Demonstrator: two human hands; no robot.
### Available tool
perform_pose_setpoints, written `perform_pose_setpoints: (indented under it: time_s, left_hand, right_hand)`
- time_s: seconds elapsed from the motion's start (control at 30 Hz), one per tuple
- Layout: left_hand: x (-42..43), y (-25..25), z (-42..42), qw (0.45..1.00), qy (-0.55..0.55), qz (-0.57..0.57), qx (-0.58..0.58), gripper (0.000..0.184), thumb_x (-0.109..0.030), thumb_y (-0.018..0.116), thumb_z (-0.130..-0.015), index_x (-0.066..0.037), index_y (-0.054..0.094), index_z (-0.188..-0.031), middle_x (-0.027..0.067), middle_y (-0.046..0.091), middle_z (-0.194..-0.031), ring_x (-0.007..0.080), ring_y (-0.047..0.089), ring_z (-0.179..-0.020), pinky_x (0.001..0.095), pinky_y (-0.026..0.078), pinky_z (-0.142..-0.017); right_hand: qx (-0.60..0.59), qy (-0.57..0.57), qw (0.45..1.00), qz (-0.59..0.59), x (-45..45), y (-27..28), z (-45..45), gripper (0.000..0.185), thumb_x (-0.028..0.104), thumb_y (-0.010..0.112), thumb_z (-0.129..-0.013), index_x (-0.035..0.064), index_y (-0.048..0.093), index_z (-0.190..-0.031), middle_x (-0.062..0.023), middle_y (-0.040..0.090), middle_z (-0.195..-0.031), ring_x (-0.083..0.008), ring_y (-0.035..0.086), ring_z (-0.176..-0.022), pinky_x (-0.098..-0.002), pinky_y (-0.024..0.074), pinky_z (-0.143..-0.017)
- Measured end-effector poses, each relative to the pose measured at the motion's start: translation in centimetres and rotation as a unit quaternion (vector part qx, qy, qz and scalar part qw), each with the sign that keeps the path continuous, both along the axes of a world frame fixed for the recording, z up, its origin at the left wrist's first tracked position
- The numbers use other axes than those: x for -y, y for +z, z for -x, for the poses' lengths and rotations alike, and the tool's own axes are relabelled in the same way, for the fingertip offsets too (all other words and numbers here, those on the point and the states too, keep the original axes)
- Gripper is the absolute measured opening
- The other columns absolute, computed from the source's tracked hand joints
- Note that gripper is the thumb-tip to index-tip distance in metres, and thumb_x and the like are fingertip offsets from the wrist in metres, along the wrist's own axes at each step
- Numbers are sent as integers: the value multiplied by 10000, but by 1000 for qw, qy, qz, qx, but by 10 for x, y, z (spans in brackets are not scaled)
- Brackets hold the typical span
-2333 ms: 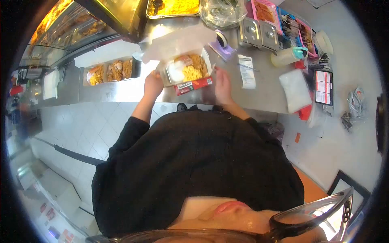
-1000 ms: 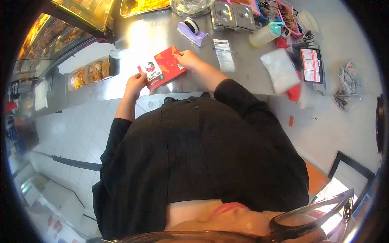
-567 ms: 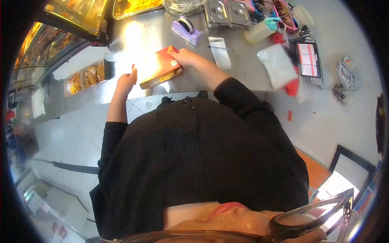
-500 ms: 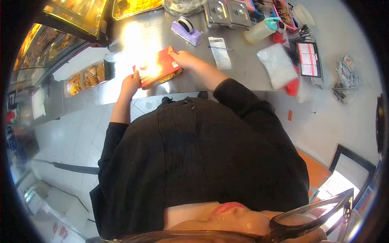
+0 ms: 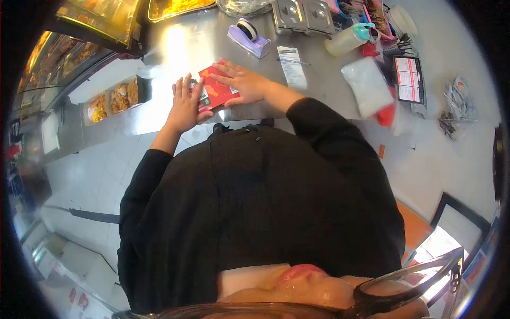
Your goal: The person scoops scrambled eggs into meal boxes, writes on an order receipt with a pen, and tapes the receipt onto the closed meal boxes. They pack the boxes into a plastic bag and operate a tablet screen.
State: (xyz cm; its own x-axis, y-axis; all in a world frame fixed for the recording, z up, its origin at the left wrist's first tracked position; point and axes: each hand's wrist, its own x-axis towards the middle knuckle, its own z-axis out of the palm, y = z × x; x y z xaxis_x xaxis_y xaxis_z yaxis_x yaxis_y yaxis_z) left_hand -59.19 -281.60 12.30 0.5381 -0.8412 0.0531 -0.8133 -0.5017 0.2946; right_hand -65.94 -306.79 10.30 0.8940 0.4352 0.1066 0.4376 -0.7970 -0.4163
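Observation:
A red cardboard food box (image 5: pixel 215 93) sits near the front edge of the steel counter, its lid lowered. Across the left side of the lid lies my left hand (image 5: pixel 185 106), fingers spread. My right hand (image 5: pixel 247 84) rests over the upper right part, its fingers stretched out and apart. Both hands touch the box without gripping it. The food inside is hidden. To the left, an open white box (image 5: pixel 87 113) holds pieces of fried food (image 5: pixel 123 97) and something yellow.
Behind the hands stand a purple tape dispenser (image 5: pixel 249 42) and two lidded metal containers (image 5: pixel 304 17). A paper receipt (image 5: pixel 291 68), a spray bottle (image 5: pixel 342 42), white plastic bags (image 5: pixel 366 86) and a tablet (image 5: pixel 408 80) lie to the right. A heated display (image 5: pixel 95 21) borders the left.
The red lid, raised with food showing beneath it, is now down. Both hands have gone from holding its edges to lying flat on top.

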Motion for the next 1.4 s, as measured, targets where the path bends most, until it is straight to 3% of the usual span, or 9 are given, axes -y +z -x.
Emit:
perform_pose_setpoints:
  time_s: [0.43,0.53,0.63,0.77,0.87,0.97,1.17,1.27,1.4]
  left_hand:
    - [1,10,4,997,-12,-62,51,716,-430,640,-861,-293,328,-1491,293,193,-1512,532,235,-1344,588,195,-1121]
    - [5,2,3,996,1,-60,71,749,-474,679,-812,-232,391,-1460,322,254,-1463,525,274,-1316,591,212,-1108]
    - [22,-11,15,994,62,-35,78,730,-459,713,-769,-134,481,-1380,331,340,-1370,487,364,-1225,560,290,-1041]
    - [57,14,35,983,173,-58,-12,712,-399,728,-738,-71,508,-1330,291,418,-1242,438,401,-1181,517,320,-1010]
    - [57,9,32,979,198,-44,-12,721,-404,732,-723,-61,505,-1315,281,427,-1207,428,396,-1185,513,311,-1024]
    - [50,-10,32,982,188,18,10,731,-410,737,-716,-57,488,-1306,295,416,-1231,440,371,-1217,522,294,-1044]
    - [50,-14,34,980,200,16,17,729,-395,747,-713,-62,482,-1305,313,371,-1320,452,317,-1293,536,271,-1061]
    - [51,-16,34,980,194,22,23,736,-386,753,-712,-70,471,-1314,287,346,-1369,434,302,-1320,534,261,-1066]
    - [50,-13,34,981,191,40,22,723,-376,761,-709,-84,474,-1305,248,329,-1408,400,306,-1331,525,248,-1071]
  right_hand:
    - [71,65,995,-2,6,-4,5,442,320,587,-926,295,522,-1363,-147,314,-1515,-406,265,-1399,-496,270,-1128]
    - [126,-141,977,-101,30,-10,-3,365,267,602,-910,173,577,-1262,-160,459,-1343,-391,418,-1245,-495,365,-1016]
    - [216,-495,819,-195,81,-77,-47,283,230,634,-876,95,599,-1123,-169,503,-1116,-379,477,-1038,-449,378,-950]
    - [-137,-501,845,-132,126,-124,-92,404,450,623,-841,92,728,-995,-322,550,-1149,-385,458,-1148,-428,357,-1018]
    - [-271,-389,867,-156,135,-72,-93,376,405,631,-853,63,714,-987,-213,585,-1143,-313,489,-1163,-401,399,-1006]
    - [-323,-293,740,-512,160,-77,-66,279,305,643,-853,43,702,-928,-181,592,-1119,-271,524,-1146,-379,441,-963]
    - [136,-366,875,-287,135,-134,-13,125,174,646,-842,57,688,-858,-95,649,-841,-243,644,-809,-387,518,-775]
    - [-64,-574,799,-167,126,-116,-36,107,166,635,-852,71,673,-821,-45,657,-838,-214,634,-719,-376,516,-712]
    - [-176,-424,671,-582,101,-88,-6,147,218,619,-892,78,665,-894,-28,667,-885,-159,622,-740,-335,492,-658]
